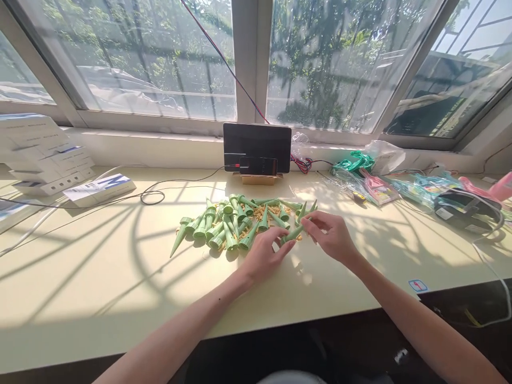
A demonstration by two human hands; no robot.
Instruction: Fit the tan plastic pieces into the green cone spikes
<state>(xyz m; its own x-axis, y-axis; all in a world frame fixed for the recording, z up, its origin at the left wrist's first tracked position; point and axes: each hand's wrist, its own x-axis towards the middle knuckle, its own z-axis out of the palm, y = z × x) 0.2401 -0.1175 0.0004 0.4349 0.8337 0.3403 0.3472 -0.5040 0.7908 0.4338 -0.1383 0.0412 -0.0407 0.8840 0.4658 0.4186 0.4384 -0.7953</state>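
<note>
Between my two hands, low over the table, is a green plastic watering spike (pixel 294 233), a hollow cone lying aslant. My left hand (pixel 267 252) grips its wide end with thumb and fingers. Near the narrow end, my right hand (pixel 328 234) pinches it; whether a small part sits in those fingertips is hidden. Just beyond and to the left lies a loose pile of similar green spikes (pixel 231 240), pointing various ways. Small orange-tan pieces (pixel 260 212) are scattered among them.
A black tablet (pixel 257 143) stands at the back, with a phone (pixel 258 166) before it. White boxes (pixel 100 189) are stacked left, where a thin black cable crosses. Plastic bags (pixel 420 186), pink items and a black cased device (pixel 458 210) lie right. The table's front edge runs beneath my forearms.
</note>
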